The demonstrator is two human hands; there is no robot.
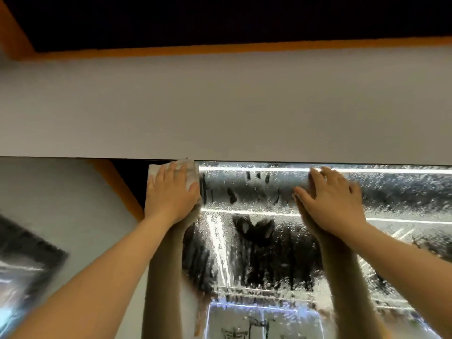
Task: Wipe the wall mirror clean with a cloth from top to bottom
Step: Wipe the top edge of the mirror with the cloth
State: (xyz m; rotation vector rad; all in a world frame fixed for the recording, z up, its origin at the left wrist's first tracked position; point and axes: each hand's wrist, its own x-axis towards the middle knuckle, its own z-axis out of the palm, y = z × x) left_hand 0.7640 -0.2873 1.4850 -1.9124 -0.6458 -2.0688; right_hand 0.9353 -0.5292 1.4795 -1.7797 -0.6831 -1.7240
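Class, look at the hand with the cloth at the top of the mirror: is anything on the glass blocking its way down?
Nothing visible blocks it. The left hand presses the cloth flat near the top edge of the mirror; below it lie only wet droplets and reflections. The right hand rests on the glass off to the side, clear of that downward path.

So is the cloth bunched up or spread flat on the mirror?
Spread flat. The cloth lies pressed under the left hand with straight fingers at the mirror's top edge, its edges showing around the fingers.
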